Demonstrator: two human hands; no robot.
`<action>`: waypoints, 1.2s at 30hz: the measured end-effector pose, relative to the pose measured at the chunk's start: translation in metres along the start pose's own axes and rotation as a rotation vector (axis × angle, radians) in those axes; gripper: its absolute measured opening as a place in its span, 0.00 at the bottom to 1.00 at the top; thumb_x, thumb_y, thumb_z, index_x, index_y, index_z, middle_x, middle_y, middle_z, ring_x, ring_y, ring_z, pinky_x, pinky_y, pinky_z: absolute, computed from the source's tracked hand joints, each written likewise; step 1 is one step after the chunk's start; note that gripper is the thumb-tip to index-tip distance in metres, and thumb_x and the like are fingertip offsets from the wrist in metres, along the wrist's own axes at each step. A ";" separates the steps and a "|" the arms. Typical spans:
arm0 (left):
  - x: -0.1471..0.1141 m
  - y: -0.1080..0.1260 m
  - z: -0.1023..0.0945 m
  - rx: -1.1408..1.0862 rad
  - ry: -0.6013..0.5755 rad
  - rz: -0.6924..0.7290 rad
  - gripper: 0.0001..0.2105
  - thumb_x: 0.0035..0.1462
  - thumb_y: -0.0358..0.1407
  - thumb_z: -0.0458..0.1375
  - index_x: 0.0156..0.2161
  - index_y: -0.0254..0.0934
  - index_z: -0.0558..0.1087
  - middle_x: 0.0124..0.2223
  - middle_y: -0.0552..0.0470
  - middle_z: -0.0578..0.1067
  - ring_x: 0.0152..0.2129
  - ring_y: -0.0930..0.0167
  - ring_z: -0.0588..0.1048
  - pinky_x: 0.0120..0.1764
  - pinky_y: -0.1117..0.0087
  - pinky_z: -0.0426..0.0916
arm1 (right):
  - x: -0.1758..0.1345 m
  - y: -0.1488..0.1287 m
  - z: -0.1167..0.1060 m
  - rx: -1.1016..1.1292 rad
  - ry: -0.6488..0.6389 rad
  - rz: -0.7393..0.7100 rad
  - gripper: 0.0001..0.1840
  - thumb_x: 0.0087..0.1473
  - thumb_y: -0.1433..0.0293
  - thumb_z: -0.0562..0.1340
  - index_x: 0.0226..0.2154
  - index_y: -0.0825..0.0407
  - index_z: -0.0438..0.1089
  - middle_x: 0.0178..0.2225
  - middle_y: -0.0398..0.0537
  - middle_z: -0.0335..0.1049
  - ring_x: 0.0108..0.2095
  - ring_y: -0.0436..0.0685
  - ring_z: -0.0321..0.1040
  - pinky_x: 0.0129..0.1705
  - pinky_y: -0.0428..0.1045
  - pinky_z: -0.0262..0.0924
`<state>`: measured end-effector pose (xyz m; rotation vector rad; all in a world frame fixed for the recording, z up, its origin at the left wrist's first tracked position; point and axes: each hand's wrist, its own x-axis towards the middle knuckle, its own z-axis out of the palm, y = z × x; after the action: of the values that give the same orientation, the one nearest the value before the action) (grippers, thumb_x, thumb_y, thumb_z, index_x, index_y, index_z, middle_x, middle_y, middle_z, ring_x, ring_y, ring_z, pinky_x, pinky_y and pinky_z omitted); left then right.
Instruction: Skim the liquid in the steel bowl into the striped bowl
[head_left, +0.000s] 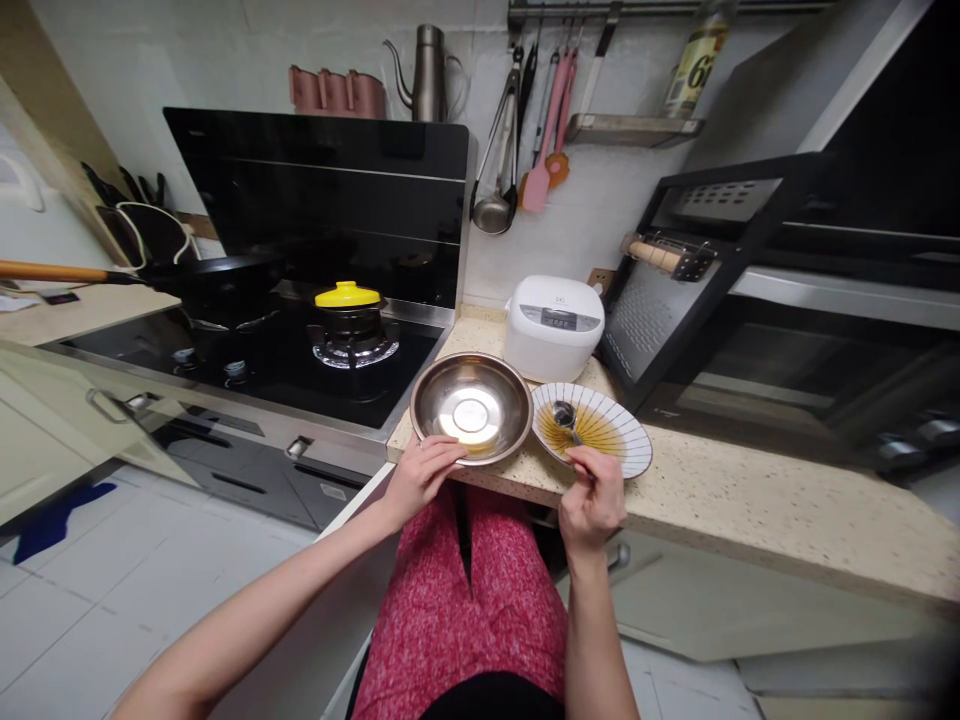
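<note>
My left hand (429, 470) grips the near-left rim of a shiny metal bowl (431, 395), with a little yellowish liquid at its bottom. The bowl sits at the counter's front edge, slightly tilted towards me. Closed around a spoon's handle, my right hand (592, 497) is over the near edge of a striped white plate (636, 447). The bowl of the spoon (564, 413) rests in amber liquid (600, 430) on that plate. Bowl and plate stand side by side, their rims close together.
A white rice cooker (555, 345) stands behind the plate. Left is a black gas stove (300, 385) with a small yellow-lidded pot (347, 296) and a wok (217, 275), its wooden handle pointing left. An oven (810, 350) is at right; utensils (536, 185) hang above.
</note>
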<state>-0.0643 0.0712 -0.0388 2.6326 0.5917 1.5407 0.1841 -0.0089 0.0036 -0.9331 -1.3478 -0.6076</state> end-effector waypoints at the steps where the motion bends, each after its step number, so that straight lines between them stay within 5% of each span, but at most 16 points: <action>1: 0.000 0.000 0.000 0.000 -0.001 -0.001 0.13 0.70 0.30 0.56 0.56 0.39 0.76 0.47 0.45 0.83 0.47 0.63 0.79 0.50 0.60 0.71 | 0.000 -0.003 0.001 0.028 0.065 0.055 0.09 0.66 0.74 0.56 0.42 0.49 0.71 0.34 0.47 0.73 0.35 0.55 0.72 0.38 0.52 0.67; 6: -0.001 0.000 0.000 -0.001 -0.002 -0.007 0.13 0.70 0.30 0.56 0.55 0.39 0.76 0.47 0.46 0.83 0.47 0.63 0.79 0.51 0.59 0.71 | 0.002 -0.025 0.011 0.251 0.312 0.366 0.08 0.68 0.69 0.56 0.38 0.50 0.70 0.32 0.44 0.70 0.29 0.52 0.70 0.32 0.49 0.64; 14: -0.001 0.000 0.000 -0.010 -0.018 -0.025 0.13 0.69 0.30 0.57 0.56 0.40 0.76 0.48 0.45 0.83 0.48 0.62 0.79 0.50 0.58 0.72 | -0.014 -0.041 0.033 0.462 0.054 0.654 0.11 0.67 0.63 0.59 0.36 0.51 0.71 0.33 0.44 0.71 0.28 0.50 0.69 0.33 0.48 0.66; 36: -0.002 0.000 0.000 -0.037 -0.016 -0.034 0.14 0.69 0.30 0.57 0.57 0.41 0.76 0.47 0.45 0.83 0.48 0.62 0.79 0.53 0.56 0.72 | -0.030 -0.036 0.050 0.525 -0.102 0.803 0.15 0.65 0.57 0.60 0.35 0.52 0.70 0.31 0.43 0.72 0.27 0.49 0.68 0.32 0.47 0.66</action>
<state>-0.0654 0.0705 -0.0399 2.5913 0.5972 1.5052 0.1226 0.0102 -0.0200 -0.9674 -1.0165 0.3968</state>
